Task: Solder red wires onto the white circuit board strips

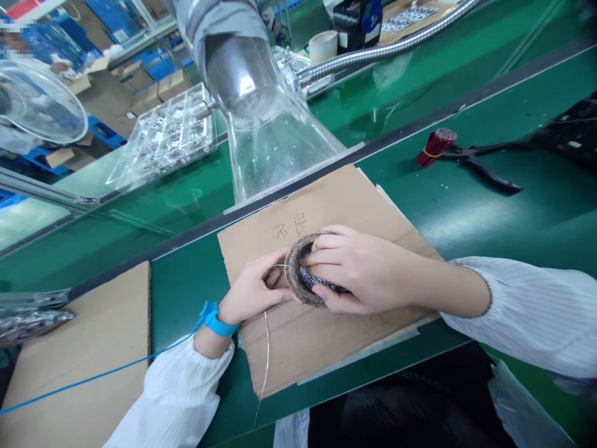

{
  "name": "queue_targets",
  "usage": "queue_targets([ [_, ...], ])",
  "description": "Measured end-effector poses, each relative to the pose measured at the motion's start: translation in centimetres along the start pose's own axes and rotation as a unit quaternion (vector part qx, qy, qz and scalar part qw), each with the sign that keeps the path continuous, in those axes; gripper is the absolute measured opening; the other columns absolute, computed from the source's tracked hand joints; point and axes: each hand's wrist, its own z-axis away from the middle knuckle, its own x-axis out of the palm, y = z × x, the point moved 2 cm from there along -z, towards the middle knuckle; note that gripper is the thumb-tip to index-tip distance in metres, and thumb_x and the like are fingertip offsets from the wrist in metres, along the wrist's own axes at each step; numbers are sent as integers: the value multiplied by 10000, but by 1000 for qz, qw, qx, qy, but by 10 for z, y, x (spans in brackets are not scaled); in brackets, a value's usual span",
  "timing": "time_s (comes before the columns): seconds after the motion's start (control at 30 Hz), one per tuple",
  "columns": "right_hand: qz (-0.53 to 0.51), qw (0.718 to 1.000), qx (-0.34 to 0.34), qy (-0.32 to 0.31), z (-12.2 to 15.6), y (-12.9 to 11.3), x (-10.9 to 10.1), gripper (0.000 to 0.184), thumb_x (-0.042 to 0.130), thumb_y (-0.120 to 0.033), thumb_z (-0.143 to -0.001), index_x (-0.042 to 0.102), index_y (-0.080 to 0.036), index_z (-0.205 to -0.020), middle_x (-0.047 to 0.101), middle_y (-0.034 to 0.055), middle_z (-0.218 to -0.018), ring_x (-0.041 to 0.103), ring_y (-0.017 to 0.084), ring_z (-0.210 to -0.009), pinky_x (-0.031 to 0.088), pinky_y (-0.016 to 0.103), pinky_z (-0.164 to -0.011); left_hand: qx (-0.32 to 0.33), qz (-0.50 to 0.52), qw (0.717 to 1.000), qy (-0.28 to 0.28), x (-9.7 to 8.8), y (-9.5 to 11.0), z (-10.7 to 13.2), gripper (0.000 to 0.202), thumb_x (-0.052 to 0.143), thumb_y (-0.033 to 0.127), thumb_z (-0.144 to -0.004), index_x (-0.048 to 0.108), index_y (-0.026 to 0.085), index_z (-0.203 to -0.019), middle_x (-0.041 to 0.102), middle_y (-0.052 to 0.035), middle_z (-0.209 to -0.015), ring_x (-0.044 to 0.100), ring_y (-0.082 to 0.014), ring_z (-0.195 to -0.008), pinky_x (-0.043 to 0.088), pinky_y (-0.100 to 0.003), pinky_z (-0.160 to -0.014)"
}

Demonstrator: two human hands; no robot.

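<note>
Head camera looks down on a person working over a brown fibrous ring (pixel 293 274), held just above a cardboard sheet (pixel 354 211) taped near the near edge of the green table (pixel 522 249); whether the ring touches the card, I can't tell. The left hand (pixel 254 287) closes its fingers round the ring's rim, apparently steadying it, while the right hand (pixel 364 270) curls its fingers over the opening, pressing on a silvery wad (pixel 313 278) inside. A thin wire (pixel 265 361) runs from under the left hand down across the card. Pen characters on the card read 不良, so this looks like a spot for rejects. A blue wrist strap (pixel 215 320), with its cord (pixel 93 377) trailing off, probably grounds the person. A clear funnel hood (pixel 265 149) stands just beyond the card, likely to draw off fumes.
</note>
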Motion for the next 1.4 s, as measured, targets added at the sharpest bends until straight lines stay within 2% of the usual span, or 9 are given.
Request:
queue_targets([
  [0.33,7,1000,8,-21,-1,-4,-3,388,453,-310,-1106,787,-153,-987,787,114,-1028,681,265,-1053,473,459,-1019,-11,30,999,-3,1,1,-1,826,871,578,-845,603,166,-1509,703,-41,-909,592,-180,-748,530,-280,-668],
  [0.43,23,999,9,-32,-2,-6,-4,373,453,-307,-1112,779,-160,-1006,783,114,-1050,673,262,-1059,463,455,-1015,-18,35,999,-1,1,3,-1,819,877,581,-834,618,171,-1494,691,-34,-903,539,-154,-696,485,-256,-618],
  [0.63,40,998,9,-49,-5,-6,-5,361,467,-302,-1102,764,-173,-943,774,105,-1010,656,258,-983,443,451,-962,-31,40,999,3,1,5,-3,840,902,578,-808,633,151,-1480,539,43,-749,273,-84,-591,268,-204,-512],
  [0.77,38,998,1,-50,-5,-5,-3,390,459,-300,-1094,747,-188,-856,771,92,-932,648,263,-967,431,455,-946,-18,31,999,3,1,4,-2,836,879,604,-827,628,156,-1487,603,2,-826,342,-100,-613,347,-221,-545],
  [0.9,10,999,8,-34,-3,-3,-3,381,456,-310,-1097,757,-169,-911,771,101,-951,660,256,-984,442,445,-965,-14,12,1000,0,0,3,-2,850,862,627,-836,617,159,-1502,613,-5,-824,391,-119,-632,398,-241,-580],
  [1.0,-5,1000,7,-25,-2,-2,-3,371,461,-309,-1094,763,-158,-940,773,111,-967,667,261,-995,449,446,-972,-17,-1,1000,-3,0,4,-2,837,852,627,-847,615,164,-1503,589,15,-784,341,-109,-609,365,-234,-557],
  [1.17,5,999,9,-32,-3,-4,-3,370,461,-314,-1096,764,-170,-939,779,103,-978,661,255,-976,449,446,-966,-20,13,1000,1,0,8,-4,866,871,653,-807,635,161,-1479,621,-11,-881,327,-104,-638,340,-223,-554],
  [1.27,20,999,9,-42,-3,-4,-3,373,463,-313,-1095,766,-183,-921,780,99,-954,660,262,-985,439,459,-975,-31,24,999,-4,1,8,-4,890,877,657,-797,628,149,-1483,564,19,-814,255,-96,-624,274,-220,-535],
  [1.4,5,999,6,-34,-3,-3,-3,357,474,-311,-1088,762,-172,-929,778,101,-971,663,259,-984,446,445,-962,-27,19,999,-3,1,7,-4,865,880,635,-806,629,156,-1481,480,53,-728,240,-100,-619,249,-222,-545],
])
